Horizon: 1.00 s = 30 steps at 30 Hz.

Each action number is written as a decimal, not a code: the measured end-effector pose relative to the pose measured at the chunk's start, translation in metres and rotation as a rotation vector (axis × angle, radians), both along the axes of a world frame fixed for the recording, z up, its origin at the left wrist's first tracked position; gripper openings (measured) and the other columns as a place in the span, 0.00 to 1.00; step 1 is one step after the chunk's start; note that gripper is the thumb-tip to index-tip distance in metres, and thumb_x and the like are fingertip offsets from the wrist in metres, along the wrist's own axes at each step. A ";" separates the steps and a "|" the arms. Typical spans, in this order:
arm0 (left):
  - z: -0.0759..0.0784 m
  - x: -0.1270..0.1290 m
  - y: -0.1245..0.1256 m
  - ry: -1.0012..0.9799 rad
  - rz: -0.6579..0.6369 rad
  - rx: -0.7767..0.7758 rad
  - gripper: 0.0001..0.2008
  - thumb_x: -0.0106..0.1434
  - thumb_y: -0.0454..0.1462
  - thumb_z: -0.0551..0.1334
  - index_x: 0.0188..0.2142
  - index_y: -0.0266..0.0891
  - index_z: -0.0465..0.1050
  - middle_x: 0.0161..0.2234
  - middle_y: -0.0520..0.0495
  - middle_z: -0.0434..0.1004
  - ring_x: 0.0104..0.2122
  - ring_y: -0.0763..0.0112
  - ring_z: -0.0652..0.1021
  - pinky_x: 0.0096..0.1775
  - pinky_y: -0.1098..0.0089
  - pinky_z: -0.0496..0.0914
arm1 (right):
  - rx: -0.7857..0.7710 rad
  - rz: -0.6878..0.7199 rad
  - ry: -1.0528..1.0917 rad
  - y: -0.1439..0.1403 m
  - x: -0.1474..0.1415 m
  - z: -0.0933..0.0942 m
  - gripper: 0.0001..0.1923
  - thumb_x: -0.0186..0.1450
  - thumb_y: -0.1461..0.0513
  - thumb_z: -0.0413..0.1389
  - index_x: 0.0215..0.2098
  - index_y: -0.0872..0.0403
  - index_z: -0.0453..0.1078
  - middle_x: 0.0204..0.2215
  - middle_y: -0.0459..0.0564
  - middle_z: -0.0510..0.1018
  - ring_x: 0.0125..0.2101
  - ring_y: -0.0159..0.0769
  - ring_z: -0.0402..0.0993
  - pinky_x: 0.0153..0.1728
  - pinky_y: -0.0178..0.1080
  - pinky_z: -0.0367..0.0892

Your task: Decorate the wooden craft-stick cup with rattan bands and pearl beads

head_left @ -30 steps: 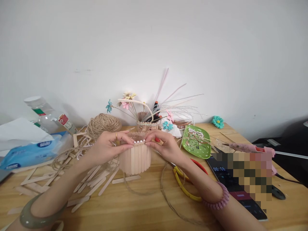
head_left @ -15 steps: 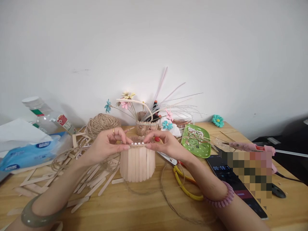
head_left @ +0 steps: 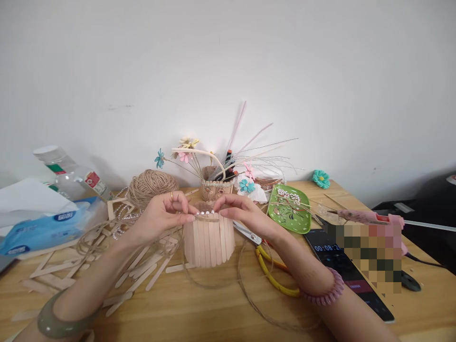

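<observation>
A round pot made of upright craft sticks (head_left: 209, 242) stands on the table between my hands. A strand of jute twine (head_left: 207, 220) runs along its near rim, with a short row of white pearl beads (head_left: 207, 213) just above it. At the rim's left end, my left hand (head_left: 166, 213) pinches the twine between thumb and forefinger. My right hand (head_left: 244, 214) is closed at the right end of the same strand, fingertips at the rim. Loose twine (head_left: 249, 297) hangs from the pot and loops over the table.
Loose craft sticks (head_left: 142, 275) and a twine ball (head_left: 152, 186) lie left, near a blue wipes pack (head_left: 39, 232). Scissors (head_left: 274, 275), a green bead tray (head_left: 290, 209), a phone (head_left: 342, 266) and a pink glue gun (head_left: 388, 221) are right. A decorated pot (head_left: 217, 190) holds flowers behind.
The pot has shifted and turned slightly to the right. My left hand has moved a little right with it, and my right fingertips have shifted slightly along the rim.
</observation>
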<state>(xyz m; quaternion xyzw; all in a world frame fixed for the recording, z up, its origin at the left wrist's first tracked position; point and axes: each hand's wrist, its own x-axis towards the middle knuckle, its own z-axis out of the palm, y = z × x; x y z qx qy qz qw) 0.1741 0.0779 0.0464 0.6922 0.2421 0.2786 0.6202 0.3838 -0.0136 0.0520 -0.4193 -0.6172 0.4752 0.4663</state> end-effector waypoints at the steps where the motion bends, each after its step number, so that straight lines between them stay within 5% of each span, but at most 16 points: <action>1: 0.000 0.000 0.000 0.006 0.000 -0.002 0.10 0.51 0.32 0.68 0.24 0.38 0.66 0.31 0.52 0.80 0.32 0.72 0.78 0.38 0.69 0.71 | 0.020 -0.001 -0.003 0.000 0.000 -0.001 0.05 0.59 0.62 0.53 0.31 0.54 0.70 0.31 0.45 0.71 0.35 0.34 0.66 0.38 0.38 0.60; 7: 0.004 0.001 -0.004 0.013 0.054 -0.027 0.11 0.49 0.33 0.69 0.23 0.37 0.65 0.30 0.51 0.80 0.31 0.74 0.77 0.38 0.71 0.71 | 0.421 -0.307 -0.104 -0.006 -0.005 0.000 0.02 0.61 0.62 0.55 0.31 0.52 0.67 0.32 0.45 0.70 0.37 0.34 0.66 0.41 0.40 0.60; 11: 0.006 0.002 -0.007 -0.015 0.056 -0.053 0.11 0.49 0.33 0.69 0.23 0.37 0.66 0.29 0.53 0.81 0.31 0.76 0.78 0.38 0.73 0.70 | 0.622 -0.305 -0.267 -0.011 -0.013 0.006 0.03 0.60 0.63 0.58 0.30 0.52 0.67 0.30 0.46 0.70 0.35 0.34 0.66 0.39 0.40 0.62; 21: 0.006 0.003 -0.006 -0.028 0.032 -0.051 0.10 0.49 0.32 0.70 0.23 0.37 0.68 0.29 0.52 0.81 0.30 0.75 0.78 0.38 0.72 0.71 | 0.439 -0.250 -0.233 -0.003 -0.012 -0.003 0.04 0.61 0.63 0.57 0.30 0.54 0.66 0.29 0.45 0.72 0.32 0.32 0.68 0.35 0.37 0.64; 30: 0.009 0.001 -0.009 -0.124 0.046 -0.152 0.07 0.44 0.34 0.72 0.22 0.39 0.76 0.27 0.53 0.81 0.29 0.76 0.79 0.35 0.78 0.72 | 0.565 -0.144 -0.195 -0.002 -0.001 -0.001 0.03 0.60 0.66 0.58 0.33 0.54 0.72 0.31 0.48 0.77 0.34 0.33 0.73 0.37 0.38 0.68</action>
